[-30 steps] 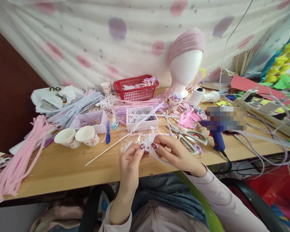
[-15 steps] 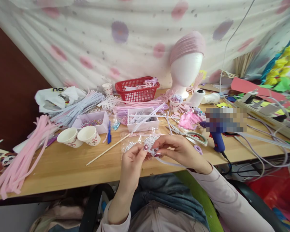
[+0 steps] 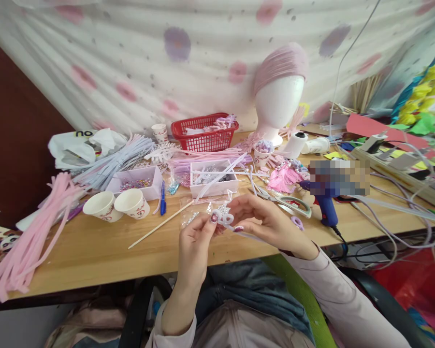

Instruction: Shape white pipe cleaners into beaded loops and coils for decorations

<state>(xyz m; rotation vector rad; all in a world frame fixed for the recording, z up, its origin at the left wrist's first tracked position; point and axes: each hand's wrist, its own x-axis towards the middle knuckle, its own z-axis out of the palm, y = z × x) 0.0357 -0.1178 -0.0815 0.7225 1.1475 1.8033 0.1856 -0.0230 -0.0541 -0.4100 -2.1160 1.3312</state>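
Between the thumb and fingers of my left hand [image 3: 197, 239] is a pale lilac pipe cleaner [image 3: 225, 219], bent into small loops. My right hand [image 3: 266, 220] is at its right side, with the thumb by the pipe cleaner's straight tail and the index finger arched above the loops. That tail runs rightward under the right hand; the hand's other fingertips are partly hidden. Just behind the hands lies a clear bag of white pearl beads [image 3: 192, 217]. Scissors [image 3: 288, 203] rest beyond the right hand, near a small lilac ring [image 3: 297, 223].
Two paper cups [image 3: 132, 203], a blue pen [image 3: 163, 199] and a wooden stick [image 3: 159, 226] lie left. Behind are bead boxes [image 3: 213, 186], a red basket [image 3: 205, 141] and a foam head [image 3: 279, 101]. A blue glue gun [image 3: 326, 208] and cables stand right; pink pipe cleaners [image 3: 39, 232] lie far left.
My right thumb and index finger have spread apart and drawn back slightly, so the loops show more. The left hand has shifted a little left, still pinching the pipe cleaner.
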